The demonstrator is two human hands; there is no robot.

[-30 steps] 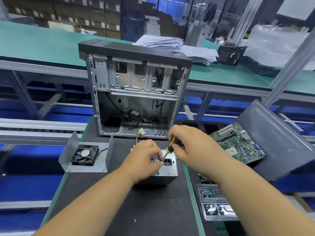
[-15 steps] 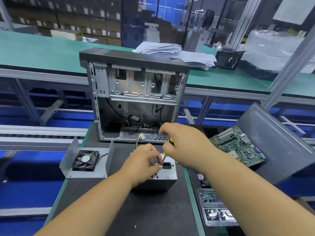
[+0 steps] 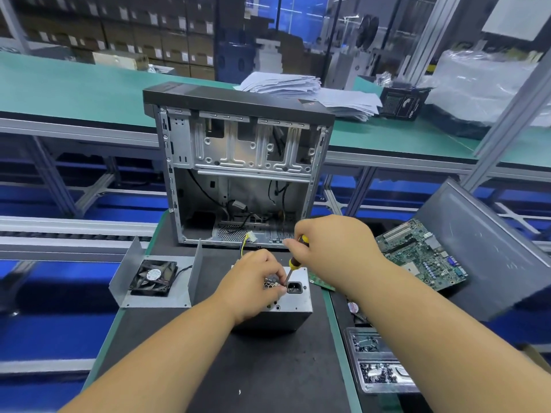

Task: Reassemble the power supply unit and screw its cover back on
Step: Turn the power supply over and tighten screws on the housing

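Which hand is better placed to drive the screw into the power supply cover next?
Right. The right hand already grips the screwdriver, tip down on the power supply unit. The left hand pinches at the tip, steadying there.

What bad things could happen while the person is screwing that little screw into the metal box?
The screwdriver tip sits right beside the left hand's fingertips, so a slip might jab them. The tip is also close to the power supply unit's black socket and could slide into it. The yellow-wired connector hangs loose behind the right hand and might get snagged.
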